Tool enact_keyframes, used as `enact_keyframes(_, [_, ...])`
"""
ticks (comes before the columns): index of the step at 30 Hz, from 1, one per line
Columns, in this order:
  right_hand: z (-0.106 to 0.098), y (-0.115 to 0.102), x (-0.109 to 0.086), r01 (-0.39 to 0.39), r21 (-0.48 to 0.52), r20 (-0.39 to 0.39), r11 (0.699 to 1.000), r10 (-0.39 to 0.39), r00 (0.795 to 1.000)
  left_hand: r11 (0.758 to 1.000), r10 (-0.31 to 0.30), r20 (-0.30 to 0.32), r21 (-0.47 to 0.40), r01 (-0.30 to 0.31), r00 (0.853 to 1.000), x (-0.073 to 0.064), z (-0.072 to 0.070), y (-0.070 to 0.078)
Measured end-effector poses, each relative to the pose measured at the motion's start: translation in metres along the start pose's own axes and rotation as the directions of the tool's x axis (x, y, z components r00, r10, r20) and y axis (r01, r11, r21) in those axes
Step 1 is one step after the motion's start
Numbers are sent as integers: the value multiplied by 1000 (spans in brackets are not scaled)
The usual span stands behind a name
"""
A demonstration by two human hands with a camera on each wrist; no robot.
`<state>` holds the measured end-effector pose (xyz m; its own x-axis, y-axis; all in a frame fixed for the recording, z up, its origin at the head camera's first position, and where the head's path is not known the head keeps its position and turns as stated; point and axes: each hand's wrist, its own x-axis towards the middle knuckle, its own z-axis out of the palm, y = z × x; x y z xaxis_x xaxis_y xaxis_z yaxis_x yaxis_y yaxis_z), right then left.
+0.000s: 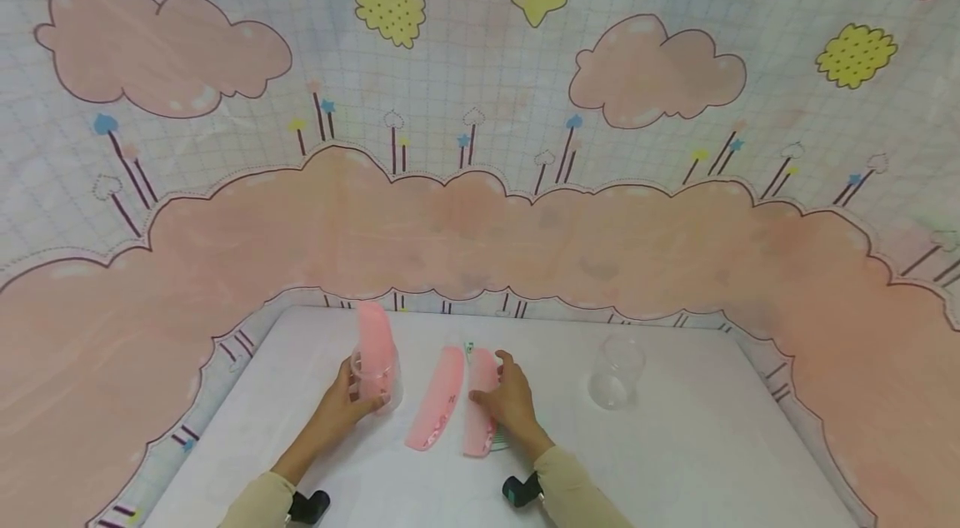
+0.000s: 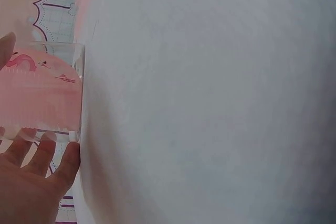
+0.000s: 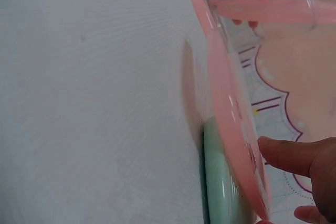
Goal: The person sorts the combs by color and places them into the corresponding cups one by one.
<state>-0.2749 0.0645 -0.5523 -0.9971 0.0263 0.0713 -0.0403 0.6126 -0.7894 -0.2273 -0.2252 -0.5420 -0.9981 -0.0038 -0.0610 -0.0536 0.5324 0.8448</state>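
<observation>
A pink comb (image 1: 375, 345) stands upright in a clear cup (image 1: 396, 395), its printed end down. My left hand (image 1: 347, 401) holds that cup around its side, thumb in front; the left wrist view shows the fingers (image 2: 65, 166) along the cup's wall near its base. A second pink comb (image 1: 437, 399) lies slanted on the table between my hands. My right hand (image 1: 516, 399) grips a third pink comb (image 1: 480, 420) across its width. Under that comb lies a glossy mint-green thing (image 3: 215, 177), mostly covered, its kind unclear.
Another clear cup (image 1: 615, 378) stands on the white table (image 1: 712, 445) to the right. Behind the table hangs a cloth (image 1: 480, 236) printed with clouds and stars. Black wrist mounts (image 1: 309, 506) sit below both hands.
</observation>
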Motion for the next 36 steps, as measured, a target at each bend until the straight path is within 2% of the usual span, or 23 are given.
enact_keyframes(5, [1, 1, 0, 19, -47, -4, 999, -20, 1000, 1000, 2, -4, 6, -2, 1000, 0, 1, 0])
enact_keyframes(14, [0, 0, 4, 9, -16, -14, 1000, -9, 1000, 1000, -7, -4, 7, 7, 1000, 0, 2, 2])
enact_keyframes(25, [-10, 6, 5, -44, 121, -1, 992, 44, 999, 1000, -13, 8, -6, 13, 1000, -2, 2, -1])
enact_keyframes(30, [-17, 3, 7, -20, 153, -3, 988, 20, 1000, 1000, -20, 16, -16, 20, 1000, 0, 0, -1])
enact_keyframes(36, [-26, -2, 7, 15, 187, -11, 982, -14, 1000, 1000, 6, 9, -2, -6, 1000, 0, 0, -1])
